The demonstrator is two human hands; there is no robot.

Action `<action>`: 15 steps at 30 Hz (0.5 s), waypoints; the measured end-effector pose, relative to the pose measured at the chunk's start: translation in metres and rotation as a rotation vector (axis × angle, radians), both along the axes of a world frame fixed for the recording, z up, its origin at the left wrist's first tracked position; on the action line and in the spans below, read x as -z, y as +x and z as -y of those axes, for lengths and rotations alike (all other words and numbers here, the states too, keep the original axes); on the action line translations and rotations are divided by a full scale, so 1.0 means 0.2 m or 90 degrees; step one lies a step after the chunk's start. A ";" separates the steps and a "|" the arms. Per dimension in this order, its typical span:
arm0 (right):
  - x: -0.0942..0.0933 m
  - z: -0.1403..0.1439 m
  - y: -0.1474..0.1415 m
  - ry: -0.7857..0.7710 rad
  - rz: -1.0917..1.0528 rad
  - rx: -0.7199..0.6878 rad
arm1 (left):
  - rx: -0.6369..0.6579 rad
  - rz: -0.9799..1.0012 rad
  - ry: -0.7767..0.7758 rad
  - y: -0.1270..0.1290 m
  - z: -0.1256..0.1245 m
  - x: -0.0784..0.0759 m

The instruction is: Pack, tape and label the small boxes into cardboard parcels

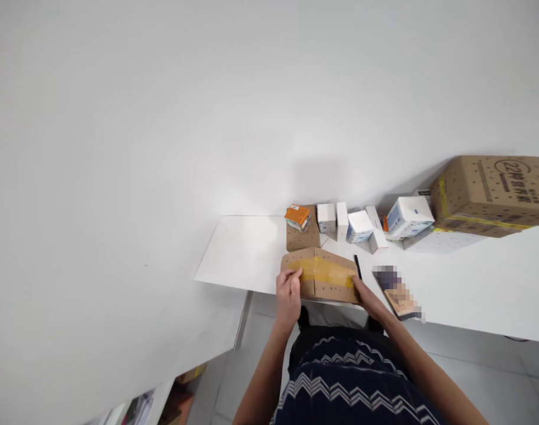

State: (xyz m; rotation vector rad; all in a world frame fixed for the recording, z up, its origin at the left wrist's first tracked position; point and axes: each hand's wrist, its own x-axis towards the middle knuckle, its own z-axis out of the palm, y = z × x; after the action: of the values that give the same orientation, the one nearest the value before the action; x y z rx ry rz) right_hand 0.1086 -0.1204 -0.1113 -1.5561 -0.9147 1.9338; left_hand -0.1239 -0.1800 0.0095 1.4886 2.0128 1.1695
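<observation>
A brown cardboard box (329,290) with a band of yellow tape (324,271) across it is between my hands at the table's front edge. My left hand (289,290) is closed at its left end, fingers curled over the edge near the end of the tape. My right hand (365,293) grips its right end, with the thumb on top near the tape and the other fingers mostly hidden. Just behind lies another brown cardboard piece (302,239) with a small orange box (298,216) on it. A thin black object (358,267) lies beside the box's right end.
White small boxes (326,217) stand in a row along the wall, with a larger white-and-blue box (410,217) to their right. A big brown carton (495,195) stands at the far right. A phone-like flat object (397,294), partly blurred, lies on the white table (464,289).
</observation>
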 end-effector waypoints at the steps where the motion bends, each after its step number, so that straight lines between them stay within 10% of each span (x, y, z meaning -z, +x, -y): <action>1: 0.01 0.01 -0.01 0.011 0.037 -0.018 | 0.013 -0.043 0.011 0.01 0.00 -0.01; 8: 0.00 -0.05 0.02 0.209 0.256 -0.080 | 0.099 -0.233 0.015 0.09 -0.02 -0.03; 15: 0.07 -0.03 0.02 0.095 0.174 -0.070 | 0.173 -0.336 0.035 0.19 -0.01 -0.06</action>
State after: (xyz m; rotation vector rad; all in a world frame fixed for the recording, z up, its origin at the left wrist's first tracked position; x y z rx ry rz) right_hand 0.1124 -0.1135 -0.1247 -1.7392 -1.2528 1.7049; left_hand -0.0868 -0.1777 0.0214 2.1963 1.9995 0.7818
